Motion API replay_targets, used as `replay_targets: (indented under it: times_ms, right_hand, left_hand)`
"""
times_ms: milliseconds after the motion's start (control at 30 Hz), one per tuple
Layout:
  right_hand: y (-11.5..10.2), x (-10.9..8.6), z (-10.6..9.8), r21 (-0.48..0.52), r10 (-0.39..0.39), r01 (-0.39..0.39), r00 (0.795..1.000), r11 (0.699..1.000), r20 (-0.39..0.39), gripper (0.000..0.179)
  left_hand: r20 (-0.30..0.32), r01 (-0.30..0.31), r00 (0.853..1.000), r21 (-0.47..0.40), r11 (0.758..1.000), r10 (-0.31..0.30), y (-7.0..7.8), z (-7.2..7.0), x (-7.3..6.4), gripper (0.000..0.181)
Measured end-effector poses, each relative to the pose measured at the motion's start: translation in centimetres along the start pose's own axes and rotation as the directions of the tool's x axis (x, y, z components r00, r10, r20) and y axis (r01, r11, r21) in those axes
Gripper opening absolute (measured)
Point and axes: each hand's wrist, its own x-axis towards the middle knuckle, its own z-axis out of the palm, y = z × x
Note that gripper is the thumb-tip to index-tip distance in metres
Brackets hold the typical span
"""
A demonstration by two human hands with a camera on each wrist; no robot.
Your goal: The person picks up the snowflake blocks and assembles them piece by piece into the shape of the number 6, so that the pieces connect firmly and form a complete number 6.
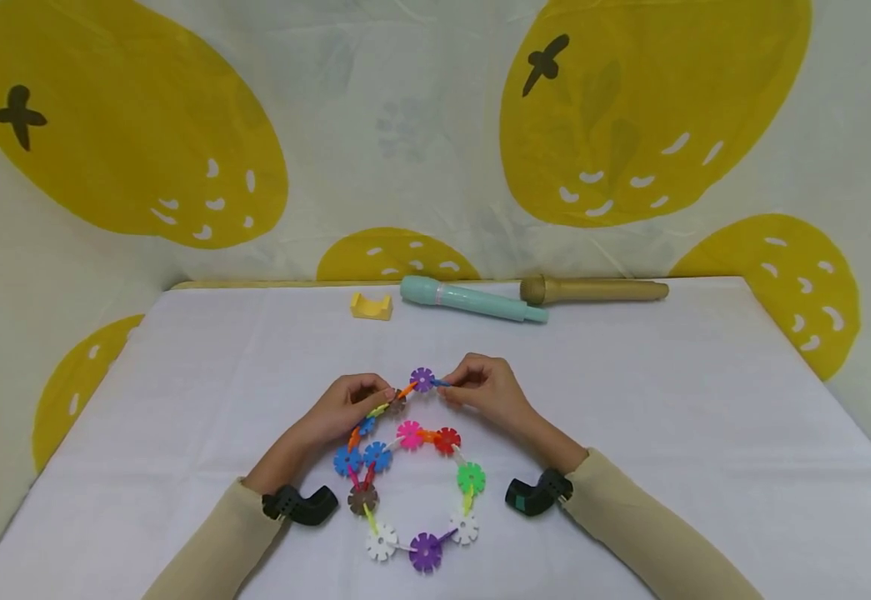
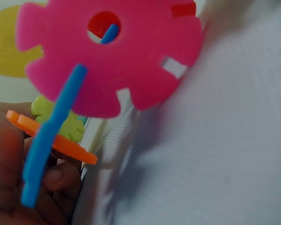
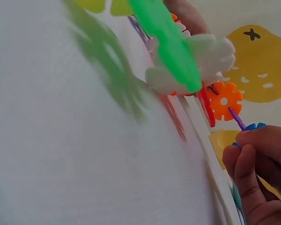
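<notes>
A chain of notched plastic snowflake discs rises from a joined ring of them, which includes a green disc (image 1: 471,478) and a purple disc (image 1: 425,552). My left hand (image 1: 345,407) pinches the chain around a brown disc (image 1: 397,404). Beyond it an orange disc (image 3: 226,101) links to another purple disc (image 1: 422,380). Thumb and fingertips of my right hand (image 1: 486,388) pinch a blue disc (image 3: 258,126) that meets this purple one edge-on. In the left wrist view a pink disc (image 2: 145,56) looms close, partly covering the left hand's surroundings.
Behind the hands lie a yellow notched block (image 1: 371,307), a mint-green tube (image 1: 480,301) and a tan tube (image 1: 600,290). White cloth covers the table (image 1: 668,400). A curtain with yellow fruit shapes (image 1: 653,108) hangs at the table's back edge.
</notes>
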Motion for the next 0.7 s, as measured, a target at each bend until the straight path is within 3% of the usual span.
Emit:
replay_targets:
  times_ms: [367,533,700]
  right_hand:
    - [0.2,0.15,-0.27,-0.038,-0.042,0.043,0.998,0.998,0.048,0.005]
    - [0.19,0.16,-0.04,-0.015,-0.03,0.03,0.999,0.999,0.023,0.007]
    - [0.1,0.12,-0.1,-0.043,0.011,-0.01,1.0,0.999,0.014,0.008]
  left_hand:
    - [0.022,-0.005,1.0,0.025,1.0,0.004,0.31,-0.16,-0.17,0.018]
    - [0.036,-0.003,0.999,0.034,0.999,0.002,0.34,-0.19,-0.18,0.018]
    - [0.01,0.007,1.0,0.022,1.0,-0.007,0.26,-0.06,0.0,0.021]
